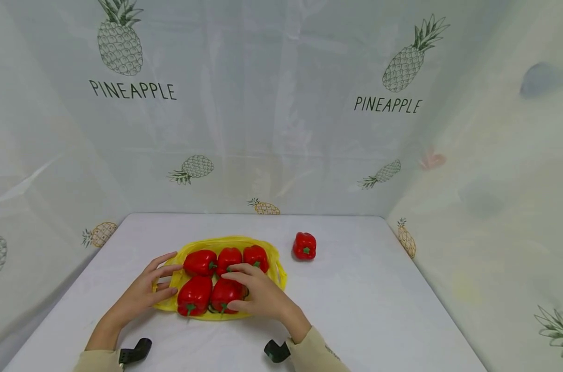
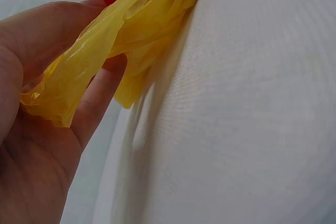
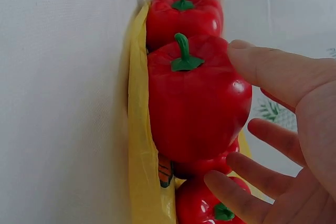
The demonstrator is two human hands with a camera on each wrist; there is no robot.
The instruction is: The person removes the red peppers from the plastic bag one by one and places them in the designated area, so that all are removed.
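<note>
A yellow plastic bag [image 1: 277, 253] lies spread on the table with several red bell peppers in it, their stems green. My left hand [image 1: 146, 289] is at the bag's left edge, fingers spread; in the left wrist view a yellow bag handle [image 2: 86, 72] runs between thumb and fingers. My right hand [image 1: 262, 294] reaches over the front right bell pepper [image 1: 224, 293], fingers extended. In the right wrist view the thumb tip is right at that pepper's upper side. The front left bell pepper [image 1: 195, 296] sits beside it.
One more red bell pepper [image 1: 304, 246] stands on the white table [image 1: 355, 289], right of the bag and farther back. A pineapple-printed curtain [image 1: 272, 119] rises behind the table and along both sides.
</note>
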